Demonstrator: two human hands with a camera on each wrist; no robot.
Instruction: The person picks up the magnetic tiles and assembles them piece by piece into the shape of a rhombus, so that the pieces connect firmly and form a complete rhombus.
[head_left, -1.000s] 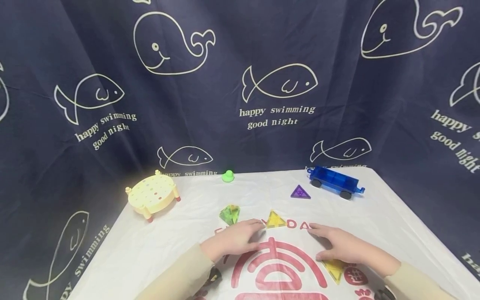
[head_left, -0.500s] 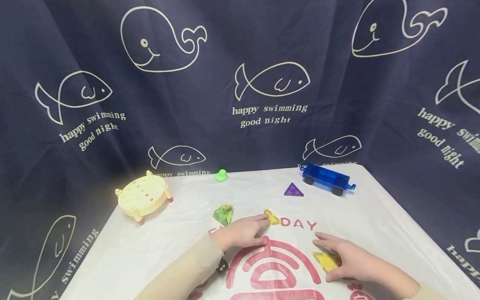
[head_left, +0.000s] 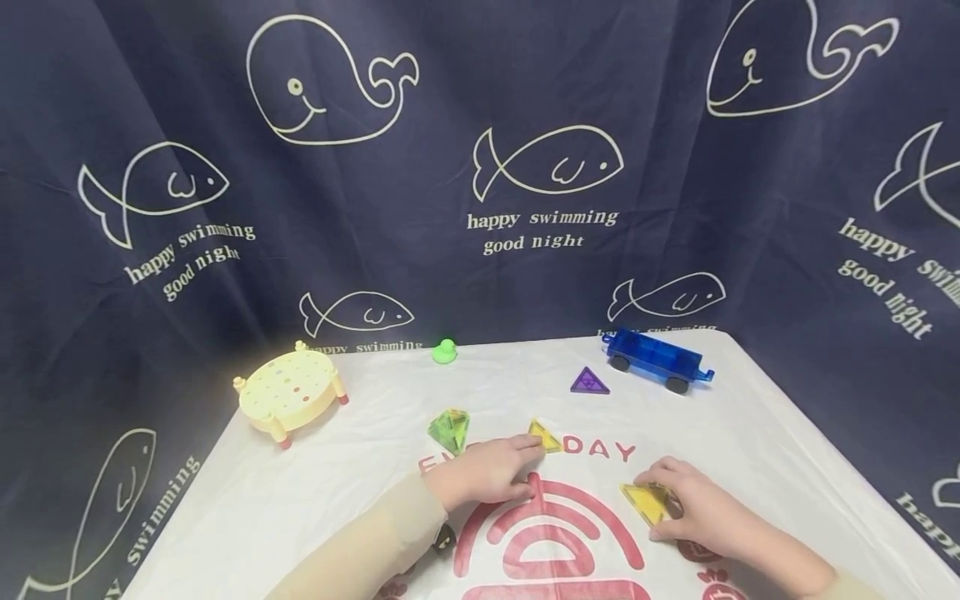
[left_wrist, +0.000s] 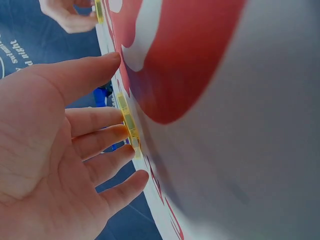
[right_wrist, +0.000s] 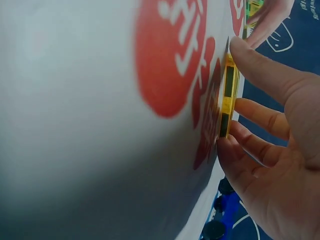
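Two translucent yellow triangle tiles lie on the white printed tablecloth. The farther tile (head_left: 550, 439) is near the middle in the head view; my left hand (head_left: 487, 475) touches its left side with outstretched fingertips, its thumb apart from it. In the left wrist view those fingers (left_wrist: 102, 142) reach the edge of that tile (left_wrist: 128, 122). To the right, my right hand (head_left: 701, 508) holds the nearer yellow tile (head_left: 643, 502) between thumb and fingertips. The right wrist view shows this tile (right_wrist: 229, 95) edge-on, low against the cloth, the thumb at one end and fingers at the other.
Just beyond my left hand lies a green and yellow translucent faceted piece (head_left: 450, 429). A purple triangle tile (head_left: 590, 382) and a blue wheeled wagon (head_left: 656, 358) sit at back right. A small green toy (head_left: 445, 352) and a cream dotted round toy with legs (head_left: 291, 389) stand farther left.
My left hand has come to touch the farther tile. My right hand has drawn back to the nearer tile and taken it between thumb and fingers, turning it slightly. The head view has shifted slightly.
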